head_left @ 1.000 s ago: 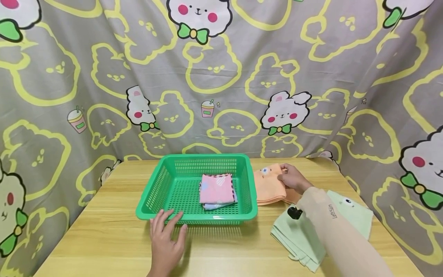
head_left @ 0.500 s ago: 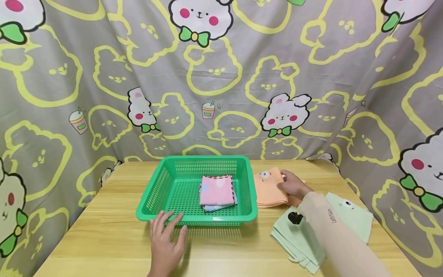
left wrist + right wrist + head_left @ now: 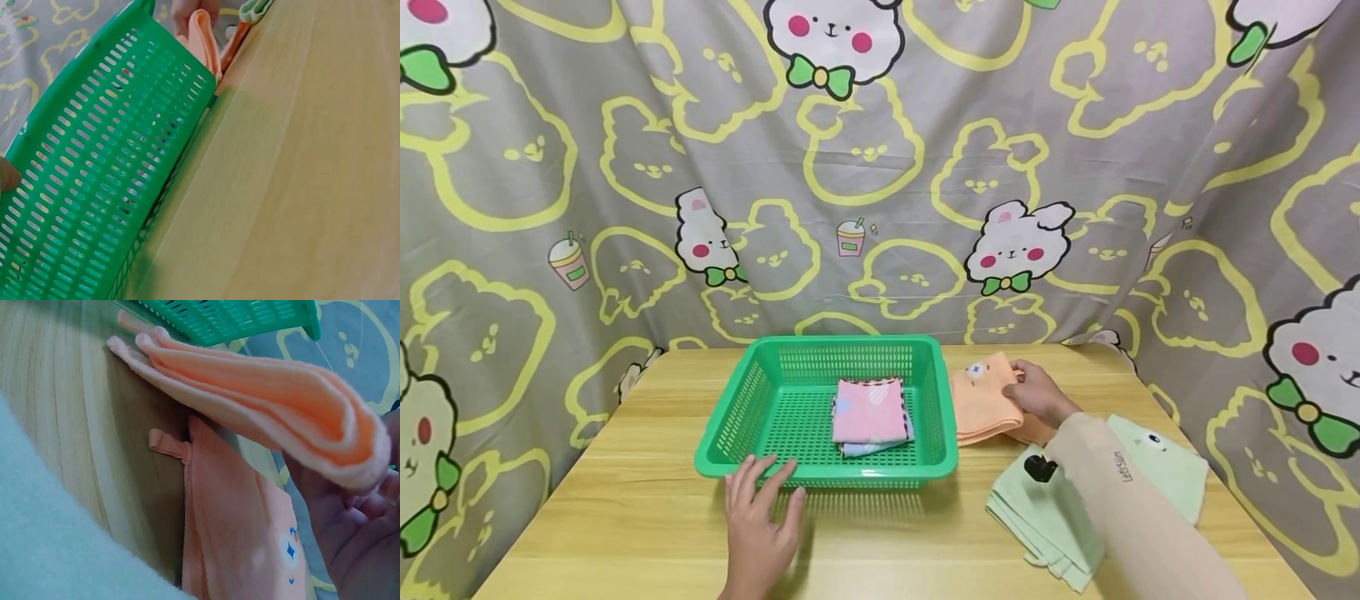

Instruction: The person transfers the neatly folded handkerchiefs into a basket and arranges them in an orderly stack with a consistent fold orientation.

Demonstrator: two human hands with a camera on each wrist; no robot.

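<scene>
Beside the green plastic basket [image 3: 827, 472], my right hand [image 3: 1041, 393] grips the right edge of a folded orange towel [image 3: 985, 396] with a small animal face on it. The right wrist view shows that towel's layered folds [image 3: 250, 394] raised off the table, the hand at its bent end. Partly beneath lies a second orange towel [image 3: 237, 531] with a hanging loop. My left hand [image 3: 762, 529] touches the basket's front rim, fingers spread and relaxed. Inside the basket, toward the right, is a folded pink cloth [image 3: 871, 410] over a bluish one.
Light green towels [image 3: 1052, 521] lie at the table's front right, partly under my right sleeve [image 3: 1120, 500]. A grey patterned curtain [image 3: 880, 200] hangs around the wooden table [image 3: 647, 467].
The held orange towel dips and slides slightly toward me, then its right side rises again with my right hand. My left hand and the basket stay in place.
</scene>
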